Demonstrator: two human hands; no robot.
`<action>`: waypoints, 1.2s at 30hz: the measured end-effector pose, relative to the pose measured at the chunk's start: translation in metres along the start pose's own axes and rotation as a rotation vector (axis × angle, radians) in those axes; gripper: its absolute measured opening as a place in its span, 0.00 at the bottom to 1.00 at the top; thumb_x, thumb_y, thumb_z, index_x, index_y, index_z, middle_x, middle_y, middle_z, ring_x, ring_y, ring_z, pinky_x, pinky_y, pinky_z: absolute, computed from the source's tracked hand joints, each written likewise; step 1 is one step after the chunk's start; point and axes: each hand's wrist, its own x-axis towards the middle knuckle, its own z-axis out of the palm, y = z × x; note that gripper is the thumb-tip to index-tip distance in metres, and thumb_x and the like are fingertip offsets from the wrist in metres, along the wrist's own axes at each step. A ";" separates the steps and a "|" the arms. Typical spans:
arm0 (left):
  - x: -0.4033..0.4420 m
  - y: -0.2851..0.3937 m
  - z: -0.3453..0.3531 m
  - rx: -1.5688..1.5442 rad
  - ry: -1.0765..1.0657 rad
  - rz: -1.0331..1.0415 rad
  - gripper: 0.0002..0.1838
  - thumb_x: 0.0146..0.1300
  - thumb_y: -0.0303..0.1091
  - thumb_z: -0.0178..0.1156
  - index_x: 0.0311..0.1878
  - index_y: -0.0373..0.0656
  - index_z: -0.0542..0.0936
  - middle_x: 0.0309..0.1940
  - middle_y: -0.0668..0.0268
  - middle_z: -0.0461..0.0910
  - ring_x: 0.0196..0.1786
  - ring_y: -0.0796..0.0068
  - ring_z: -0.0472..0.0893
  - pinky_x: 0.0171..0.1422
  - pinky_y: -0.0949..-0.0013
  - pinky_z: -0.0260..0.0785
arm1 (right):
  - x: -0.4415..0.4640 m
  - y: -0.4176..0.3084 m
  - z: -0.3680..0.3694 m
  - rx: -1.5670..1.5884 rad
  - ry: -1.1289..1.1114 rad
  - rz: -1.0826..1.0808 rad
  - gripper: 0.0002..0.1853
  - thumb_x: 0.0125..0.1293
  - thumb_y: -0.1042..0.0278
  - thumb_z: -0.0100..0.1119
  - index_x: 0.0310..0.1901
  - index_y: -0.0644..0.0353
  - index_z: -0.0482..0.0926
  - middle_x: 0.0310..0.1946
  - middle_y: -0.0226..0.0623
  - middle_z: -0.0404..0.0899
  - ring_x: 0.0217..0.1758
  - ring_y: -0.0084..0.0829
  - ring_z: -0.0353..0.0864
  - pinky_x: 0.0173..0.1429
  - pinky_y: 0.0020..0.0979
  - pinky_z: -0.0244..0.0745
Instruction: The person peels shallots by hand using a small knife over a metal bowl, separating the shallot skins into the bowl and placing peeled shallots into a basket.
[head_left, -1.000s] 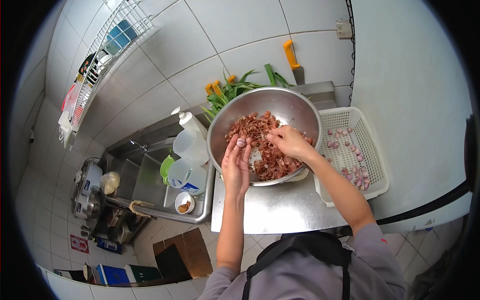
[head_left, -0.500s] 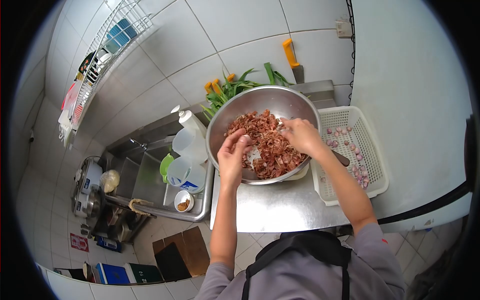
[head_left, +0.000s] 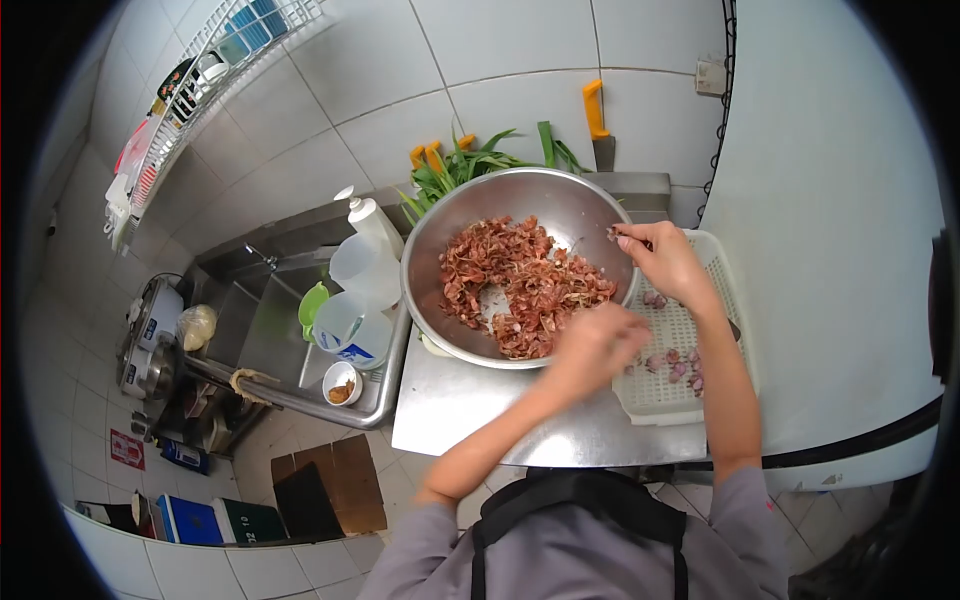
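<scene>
A large steel bowl holds a heap of reddish-brown shallot skins. My right hand is over the bowl's right rim, thumb and fingers pinched on a small brownish scrap that looks like shallot skin. My left hand crosses the front right rim of the bowl, beside the basket. Motion smears its fingers, so whether it holds anything is unclear. Partly behind my right forearm, a white perforated basket contains several small pinkish shallots.
Green leaves and an orange-handled knife are behind the bowl. To the left is a steel sink with plastic tubs, a pump bottle and a small white bowl. A steel worktop runs in front.
My left hand has moved from above the skins rightward to the basket side. My right hand has lifted out of the bowl to its right rim, with a scrap. The view has shifted slightly.
</scene>
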 end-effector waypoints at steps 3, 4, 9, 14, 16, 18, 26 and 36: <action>0.015 -0.015 -0.085 0.290 0.204 -0.265 0.09 0.51 0.34 0.62 0.32 0.38 0.80 0.22 0.62 0.79 0.24 0.74 0.78 0.31 0.73 0.68 | 0.001 0.015 0.011 -0.032 -0.048 -0.070 0.15 0.59 0.68 0.52 0.48 0.58 0.76 0.31 0.51 0.79 0.36 0.43 0.79 0.43 0.33 0.71; 0.017 -0.037 -0.107 0.485 0.051 -0.392 0.11 0.53 0.37 0.60 0.33 0.39 0.80 0.23 0.60 0.79 0.26 0.69 0.79 0.33 0.69 0.69 | 0.001 0.017 0.014 -0.044 -0.062 -0.104 0.15 0.59 0.68 0.52 0.49 0.56 0.76 0.32 0.50 0.79 0.37 0.44 0.79 0.44 0.33 0.71; 0.009 -0.152 -0.126 1.140 -0.516 -0.515 0.10 0.48 0.35 0.60 0.34 0.41 0.80 0.33 0.57 0.80 0.40 0.62 0.80 0.42 0.62 0.72 | 0.004 -0.012 0.047 -0.069 -0.168 -0.060 0.18 0.59 0.68 0.54 0.52 0.52 0.73 0.38 0.51 0.77 0.43 0.41 0.78 0.49 0.32 0.69; 0.016 -0.162 -0.120 1.323 -0.657 -0.491 0.10 0.45 0.34 0.62 0.32 0.42 0.81 0.34 0.61 0.81 0.38 0.64 0.81 0.40 0.65 0.73 | 0.012 -0.020 0.070 -0.029 -0.208 -0.086 0.16 0.59 0.66 0.54 0.50 0.56 0.75 0.38 0.52 0.77 0.45 0.44 0.77 0.50 0.35 0.70; 0.014 -0.170 -0.120 1.308 -0.618 -0.457 0.16 0.40 0.40 0.67 0.30 0.40 0.80 0.32 0.58 0.80 0.37 0.62 0.81 0.40 0.64 0.73 | 0.016 -0.019 0.077 0.047 -0.186 -0.111 0.16 0.59 0.65 0.54 0.49 0.59 0.75 0.38 0.53 0.77 0.45 0.45 0.78 0.49 0.35 0.70; 0.015 -0.166 -0.127 1.169 -0.528 -0.509 0.15 0.42 0.39 0.65 0.30 0.39 0.80 0.30 0.58 0.80 0.36 0.62 0.81 0.40 0.64 0.73 | 0.016 -0.018 0.080 0.083 -0.187 -0.126 0.16 0.59 0.64 0.54 0.47 0.62 0.76 0.29 0.49 0.79 0.35 0.37 0.80 0.43 0.33 0.72; 0.019 -0.080 -0.152 -0.334 -0.002 -0.627 0.14 0.58 0.28 0.53 0.48 0.34 0.73 0.44 0.64 0.77 0.42 0.78 0.76 0.44 0.73 0.72 | 0.019 -0.020 0.087 0.519 -0.407 0.051 0.22 0.62 0.63 0.53 0.56 0.62 0.68 0.18 0.30 0.73 0.18 0.16 0.66 0.22 0.20 0.62; 0.003 -0.062 -0.118 -0.487 0.347 -0.426 0.17 0.56 0.28 0.60 0.48 0.31 0.72 0.44 0.59 0.77 0.45 0.76 0.75 0.52 0.73 0.68 | 0.008 -0.039 0.090 0.935 -0.399 0.064 0.19 0.64 0.66 0.52 0.56 0.61 0.69 0.19 0.26 0.68 0.13 0.11 0.59 0.12 0.15 0.51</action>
